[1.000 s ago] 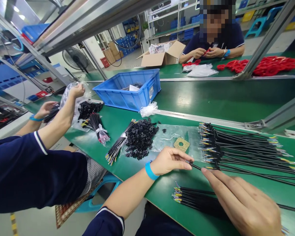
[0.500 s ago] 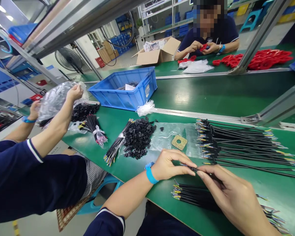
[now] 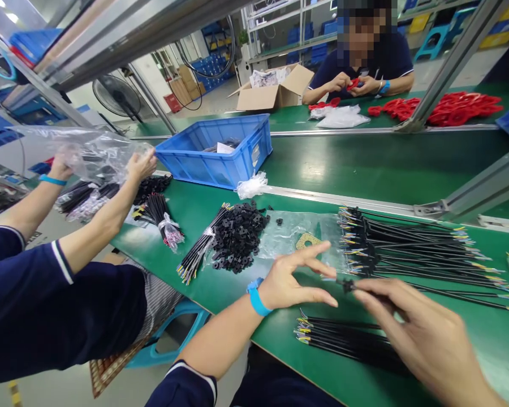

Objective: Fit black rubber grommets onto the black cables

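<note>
My right hand point(image 3: 415, 328) is closed on a black cable, gripped near the end that bears a small black clip point(image 3: 346, 285). Beside that end, my left hand point(image 3: 286, 282) has its thumb and fingers spread, holding nothing. Below both hands lies a bundle of black cables point(image 3: 343, 339) with coloured wire ends. Behind my right hand, many black cables with clips on them point(image 3: 419, 254) are laid out in a row. A heap of small black clips point(image 3: 240, 234) sits beyond my left hand, and a perforated yellowish square piece point(image 3: 307, 240) lies on a clear plastic bag point(image 3: 280, 243).
A tied cable bundle point(image 3: 203, 243) lies left of the clip heap. Behind stands a blue bin point(image 3: 212, 164). At left, a co-worker's hands point(image 3: 139, 164) hold a clear bag point(image 3: 97, 147). Across the bench, another person handles red parts point(image 3: 462, 107). A metal post point(image 3: 483, 181) rises at right.
My left fingers have opened off the cable end. My right hand has drawn the cable slightly right, and the clip now shows. The co-worker at left has stretched the bag out wider.
</note>
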Motion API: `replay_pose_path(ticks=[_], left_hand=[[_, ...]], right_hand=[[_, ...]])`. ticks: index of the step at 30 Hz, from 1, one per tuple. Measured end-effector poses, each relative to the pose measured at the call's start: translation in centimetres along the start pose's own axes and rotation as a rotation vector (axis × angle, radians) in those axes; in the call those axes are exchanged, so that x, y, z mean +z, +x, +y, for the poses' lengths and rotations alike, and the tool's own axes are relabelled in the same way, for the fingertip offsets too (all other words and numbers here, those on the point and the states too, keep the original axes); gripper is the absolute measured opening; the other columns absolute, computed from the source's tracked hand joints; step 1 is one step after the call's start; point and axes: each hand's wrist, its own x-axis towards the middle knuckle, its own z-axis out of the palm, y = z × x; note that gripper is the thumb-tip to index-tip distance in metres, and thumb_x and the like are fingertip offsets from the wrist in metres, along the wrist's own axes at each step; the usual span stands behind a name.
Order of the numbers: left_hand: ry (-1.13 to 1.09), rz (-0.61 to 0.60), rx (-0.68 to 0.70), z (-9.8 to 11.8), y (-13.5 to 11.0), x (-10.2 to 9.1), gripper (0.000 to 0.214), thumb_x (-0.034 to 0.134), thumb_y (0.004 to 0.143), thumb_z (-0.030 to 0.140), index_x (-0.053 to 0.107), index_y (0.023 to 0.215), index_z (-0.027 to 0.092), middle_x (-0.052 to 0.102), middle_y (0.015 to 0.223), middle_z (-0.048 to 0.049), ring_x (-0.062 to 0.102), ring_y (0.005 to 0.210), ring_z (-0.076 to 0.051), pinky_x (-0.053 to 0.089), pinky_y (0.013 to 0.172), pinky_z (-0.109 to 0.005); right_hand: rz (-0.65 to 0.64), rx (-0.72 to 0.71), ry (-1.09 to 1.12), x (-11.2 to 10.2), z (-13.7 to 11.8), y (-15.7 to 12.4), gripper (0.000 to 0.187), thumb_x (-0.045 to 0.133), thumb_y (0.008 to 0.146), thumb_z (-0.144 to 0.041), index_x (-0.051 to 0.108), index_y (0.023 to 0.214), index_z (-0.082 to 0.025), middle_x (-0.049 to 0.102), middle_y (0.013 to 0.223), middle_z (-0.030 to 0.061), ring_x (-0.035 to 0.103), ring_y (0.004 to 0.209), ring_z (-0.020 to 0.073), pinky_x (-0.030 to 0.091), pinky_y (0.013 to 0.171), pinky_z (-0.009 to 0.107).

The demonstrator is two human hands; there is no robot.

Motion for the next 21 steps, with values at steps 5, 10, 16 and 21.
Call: replay_pose_path(ticks=[5, 10, 16, 21], left_hand=[[0.19, 0.474, 0.03, -0.1, 1.1, -3.5, 0.059, 0.078, 0.091, 0.052, 0.062, 0.139, 0.021, 0.078, 0.097, -0.0055, 0.076, 0.086, -0.016, 0.062, 0.081, -0.028], [0.339, 0.757, 0.014, -0.5, 1.7, -6.4, 0.045, 0.073, 0.096, 0.043, 0.063, 0.132, 0.018, 0.073, 0.093, -0.0032, 0.071, 0.08, -0.013, 0.059, 0.08, -0.027], [0.841, 0.764, -0.008, -1.1, 1.5, -8.5, 0.031, 0.065, 0.102, 0.039, 0.071, 0.125, 0.02, 0.077, 0.11, -0.0078, 0.071, 0.105, -0.021, 0.056, 0.099, -0.04], [1.272, 0.298, -0.232, -2.8, 2.5, -7.4, 0.032, 0.06, 0.104, 0.029, 0.073, 0.134, 0.029, 0.065, 0.149, -0.004, 0.046, 0.152, -0.033, 0.038, 0.123, -0.056]], right_hand=[[0.024, -0.049, -0.36, -2.6, 5.2, -0.5, 0.022, 0.054, 0.108, -0.039, 0.068, 0.11, -0.022, 0.078, 0.098, 0.0035, 0.072, 0.085, 0.02, 0.047, 0.084, 0.037], [-0.038, -0.033, -0.404, -1.0, 8.8, -1.1, 0.043, 0.043, 0.11, -0.05, 0.077, 0.101, -0.025, 0.074, 0.093, 0.0052, 0.067, 0.083, 0.0229, 0.043, 0.074, 0.038], [0.015, 0.148, -0.506, 0.0, 8.5, -1.8, 0.052, 0.039, 0.109, -0.056, 0.074, 0.115, -0.018, 0.077, 0.096, 0.0068, 0.072, 0.077, 0.0201, 0.048, 0.057, 0.032], [-0.205, -0.002, -0.157, -0.9, 5.5, -1.1, 0.046, 0.047, 0.106, -0.059, 0.076, 0.094, -0.026, 0.078, 0.085, 0.001, 0.072, 0.063, 0.0153, 0.052, 0.051, 0.027]])
